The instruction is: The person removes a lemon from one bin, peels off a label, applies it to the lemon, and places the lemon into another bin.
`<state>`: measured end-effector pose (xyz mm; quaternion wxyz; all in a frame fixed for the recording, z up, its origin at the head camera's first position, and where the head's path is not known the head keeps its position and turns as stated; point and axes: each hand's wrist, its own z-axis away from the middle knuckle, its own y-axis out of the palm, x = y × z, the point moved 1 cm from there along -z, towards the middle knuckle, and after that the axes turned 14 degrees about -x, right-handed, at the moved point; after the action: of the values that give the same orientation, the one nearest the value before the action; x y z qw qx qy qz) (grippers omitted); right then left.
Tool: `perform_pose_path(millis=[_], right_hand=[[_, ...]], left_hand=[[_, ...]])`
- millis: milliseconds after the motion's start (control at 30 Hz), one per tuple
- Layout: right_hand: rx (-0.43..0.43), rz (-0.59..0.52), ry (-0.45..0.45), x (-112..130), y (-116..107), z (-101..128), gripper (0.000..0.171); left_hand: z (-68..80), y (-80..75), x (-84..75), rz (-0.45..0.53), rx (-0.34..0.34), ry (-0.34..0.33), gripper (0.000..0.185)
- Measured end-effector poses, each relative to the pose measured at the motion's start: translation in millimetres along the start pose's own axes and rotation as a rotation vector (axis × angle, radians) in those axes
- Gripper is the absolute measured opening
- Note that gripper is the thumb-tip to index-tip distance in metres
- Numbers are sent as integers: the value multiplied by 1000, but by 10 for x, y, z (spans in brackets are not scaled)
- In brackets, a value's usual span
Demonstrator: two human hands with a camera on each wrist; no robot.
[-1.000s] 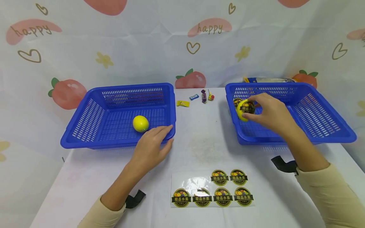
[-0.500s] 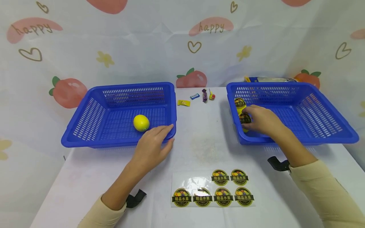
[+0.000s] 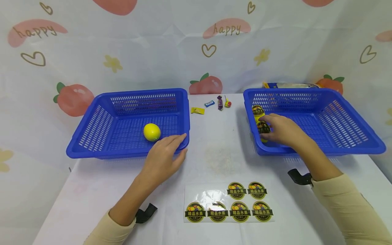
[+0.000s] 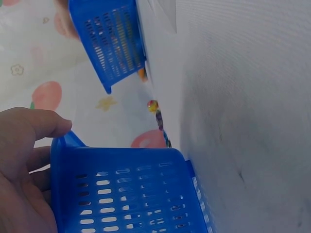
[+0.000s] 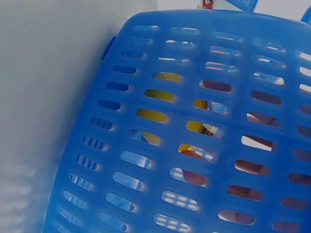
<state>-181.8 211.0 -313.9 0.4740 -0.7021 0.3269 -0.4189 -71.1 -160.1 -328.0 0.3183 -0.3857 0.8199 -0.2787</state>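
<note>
Two blue slotted baskets stand on a white table. The left basket (image 3: 128,92) holds one plain yellow lemon (image 3: 151,132). My left hand (image 3: 179,144) rests on that basket's near right corner, fingers laid straight over the rim (image 4: 126,194). My right hand (image 3: 267,128) is inside the right basket (image 3: 306,90) at its near left corner, fingers curled round a lemon with a round dark sticker (image 3: 261,128). A second stickered lemon (image 3: 257,110) lies just behind it against the left wall. Yellow shows through the basket's slots (image 5: 150,114) in the right wrist view.
A clear sheet with several round dark fruit stickers (image 3: 228,204) lies at the table's front middle. Several small wrapped sweets (image 3: 218,102) lie between the baskets at the back. A packet (image 3: 288,85) sits behind the right basket. A printed cloth hangs behind.
My right hand has lowered the stickered lemon from mid-air down into the right basket's near left corner, then held still. The left hand has not moved.
</note>
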Motion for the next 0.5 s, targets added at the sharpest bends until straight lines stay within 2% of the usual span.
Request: perform_pose_path(millis=[200,300,500], right_hand=[[-4,-69,15,-7,-54,53,53],[-28,-95,28,21,-81,104,49],[-122,-141,11,142,-114,227,39]], left_hand=[[-11,-4,1,8,16,-11,44],[-19,-13,19,37,37,-37,42],[-80,-131,116,87,96,-157,40]])
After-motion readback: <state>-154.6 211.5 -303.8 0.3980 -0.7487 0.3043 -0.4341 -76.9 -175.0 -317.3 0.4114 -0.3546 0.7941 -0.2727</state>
